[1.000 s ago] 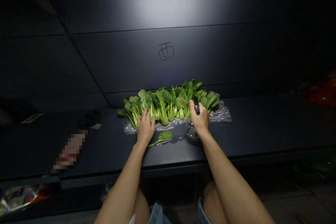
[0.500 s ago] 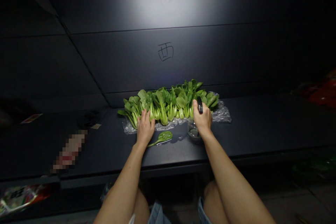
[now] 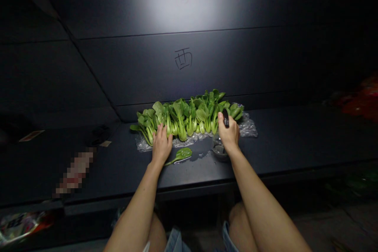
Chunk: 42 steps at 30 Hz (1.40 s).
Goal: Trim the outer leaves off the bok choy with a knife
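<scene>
A row of green bok choy (image 3: 180,120) stands on crinkled clear plastic (image 3: 248,125) against the dark back panel. My left hand (image 3: 162,145) lies with its fingers stretched out at the left part of the row, fingertips by the stalks. In my right hand (image 3: 229,134) is a spray bottle (image 3: 220,150) with a black head and a clear body, gripped at its top before the right end of the row. The nozzle's far side is hidden by leaves and fingers. One loose leaf (image 3: 183,153) rests on the wet shelf between my hands.
The dark shelf (image 3: 295,141) runs across the view, its front edge near my knees. A pixelated flat item (image 3: 75,171) and a small card (image 3: 105,143) lie to the left. Printed packaging (image 3: 22,224) sits lower left; something red (image 3: 363,98) is far right.
The view has shifted slightly, so the shelf and bok choy appear a little further left. My right hand with the spray bottle sits slightly further right relative to the row; my left hand stays put.
</scene>
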Each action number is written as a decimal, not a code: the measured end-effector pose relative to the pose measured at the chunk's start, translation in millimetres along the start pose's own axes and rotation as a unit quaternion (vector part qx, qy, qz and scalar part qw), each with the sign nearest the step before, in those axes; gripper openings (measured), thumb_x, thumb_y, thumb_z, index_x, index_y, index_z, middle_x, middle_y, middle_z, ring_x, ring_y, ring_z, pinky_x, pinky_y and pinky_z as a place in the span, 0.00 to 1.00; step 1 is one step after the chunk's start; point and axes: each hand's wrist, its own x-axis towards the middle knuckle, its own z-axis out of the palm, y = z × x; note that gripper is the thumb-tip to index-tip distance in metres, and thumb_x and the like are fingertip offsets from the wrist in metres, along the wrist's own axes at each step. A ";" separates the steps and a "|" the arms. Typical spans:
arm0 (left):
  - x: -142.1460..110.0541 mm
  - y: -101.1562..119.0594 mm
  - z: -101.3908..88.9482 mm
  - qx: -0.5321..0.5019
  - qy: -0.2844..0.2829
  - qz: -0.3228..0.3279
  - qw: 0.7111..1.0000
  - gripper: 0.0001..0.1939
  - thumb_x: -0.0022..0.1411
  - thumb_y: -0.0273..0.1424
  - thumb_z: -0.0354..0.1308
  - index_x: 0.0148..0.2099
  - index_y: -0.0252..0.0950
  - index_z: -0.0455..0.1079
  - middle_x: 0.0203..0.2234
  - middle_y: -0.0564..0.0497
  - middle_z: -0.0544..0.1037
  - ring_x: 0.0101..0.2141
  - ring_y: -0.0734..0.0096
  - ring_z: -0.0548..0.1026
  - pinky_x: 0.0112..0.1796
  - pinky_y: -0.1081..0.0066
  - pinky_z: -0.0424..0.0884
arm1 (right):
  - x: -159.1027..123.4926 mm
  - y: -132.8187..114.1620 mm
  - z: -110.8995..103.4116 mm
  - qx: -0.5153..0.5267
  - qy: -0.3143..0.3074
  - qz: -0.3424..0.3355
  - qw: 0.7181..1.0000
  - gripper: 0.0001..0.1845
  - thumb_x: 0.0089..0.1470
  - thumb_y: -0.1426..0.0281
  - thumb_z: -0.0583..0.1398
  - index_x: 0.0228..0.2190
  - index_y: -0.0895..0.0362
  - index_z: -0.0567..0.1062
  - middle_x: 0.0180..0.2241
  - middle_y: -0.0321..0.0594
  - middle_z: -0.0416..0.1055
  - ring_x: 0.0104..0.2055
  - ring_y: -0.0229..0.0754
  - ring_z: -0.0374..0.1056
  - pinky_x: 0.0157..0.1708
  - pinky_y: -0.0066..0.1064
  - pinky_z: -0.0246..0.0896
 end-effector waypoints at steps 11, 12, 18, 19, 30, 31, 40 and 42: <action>0.1 1.0 0.9 -0.003 0.008 -0.002 1.000 0.25 0.67 0.36 0.47 0.64 0.34 0.60 0.65 0.35 0.60 0.67 0.50 0.53 0.64 0.42 0.50 | -6.0 -6.5 3.1 -0.011 -0.024 -0.040 0.999 0.28 0.63 0.50 0.48 0.33 0.57 0.76 0.33 0.52 0.77 0.34 0.50 0.71 0.31 0.32 0.51; 0.3 1.3 0.2 -0.003 0.006 -0.003 1.000 0.25 0.67 0.35 0.47 0.64 0.34 0.60 0.65 0.35 0.60 0.67 0.50 0.53 0.64 0.42 0.50 | -7.3 -8.2 3.8 -0.013 -0.031 -0.045 0.998 0.27 0.63 0.50 0.48 0.32 0.57 0.76 0.33 0.52 0.77 0.34 0.50 0.71 0.30 0.32 0.50; 0.7 1.7 -3.0 -0.004 0.008 -0.006 1.000 0.25 0.67 0.35 0.47 0.64 0.33 0.60 0.66 0.34 0.59 0.67 0.49 0.53 0.63 0.42 0.51 | -14.7 -19.2 9.6 -0.011 -0.064 -0.072 0.995 0.25 0.63 0.51 0.49 0.33 0.56 0.75 0.33 0.50 0.77 0.35 0.49 0.72 0.31 0.31 0.50; 0.6 1.5 -3.7 -0.005 0.010 -0.005 1.000 0.25 0.67 0.35 0.47 0.63 0.33 0.60 0.66 0.34 0.59 0.67 0.49 0.53 0.63 0.42 0.51 | -15.7 -20.9 10.9 -0.006 -0.070 -0.078 0.994 0.25 0.63 0.51 0.49 0.34 0.56 0.75 0.33 0.49 0.77 0.35 0.49 0.72 0.31 0.31 0.50; -0.2 -4.5 -14.9 0.009 0.013 -0.017 1.000 0.25 0.67 0.34 0.46 0.63 0.31 0.61 0.65 0.33 0.60 0.67 0.49 0.54 0.63 0.42 0.52 | -26.1 -36.1 27.4 0.005 -0.104 -0.105 0.989 0.25 0.64 0.51 0.49 0.33 0.56 0.75 0.30 0.46 0.77 0.35 0.48 0.72 0.31 0.31 0.50; -0.5 -4.7 -16.4 0.013 0.011 -0.019 1.000 0.25 0.67 0.34 0.46 0.63 0.30 0.61 0.65 0.33 0.60 0.67 0.49 0.54 0.63 0.42 0.52 | -26.7 -37.3 28.4 0.003 -0.107 -0.105 0.989 0.25 0.64 0.51 0.49 0.33 0.56 0.75 0.31 0.46 0.77 0.35 0.48 0.72 0.31 0.31 0.50; -3.1 -12.1 -29.6 0.044 0.007 -0.033 0.998 0.24 0.67 0.33 0.45 0.63 0.30 0.61 0.65 0.33 0.60 0.67 0.50 0.55 0.63 0.45 0.53 | -34.5 -49.9 35.6 -0.017 -0.140 -0.116 0.983 0.24 0.64 0.52 0.49 0.33 0.56 0.74 0.30 0.46 0.77 0.34 0.46 0.72 0.29 0.30 0.48; -3.4 -14.3 -31.9 0.049 0.003 -0.040 0.998 0.25 0.67 0.33 0.45 0.63 0.29 0.61 0.65 0.33 0.60 0.67 0.50 0.54 0.63 0.44 0.53 | -36.6 -52.5 38.1 -0.023 -0.142 -0.123 0.982 0.24 0.64 0.52 0.49 0.32 0.56 0.74 0.30 0.46 0.76 0.34 0.47 0.72 0.30 0.30 0.49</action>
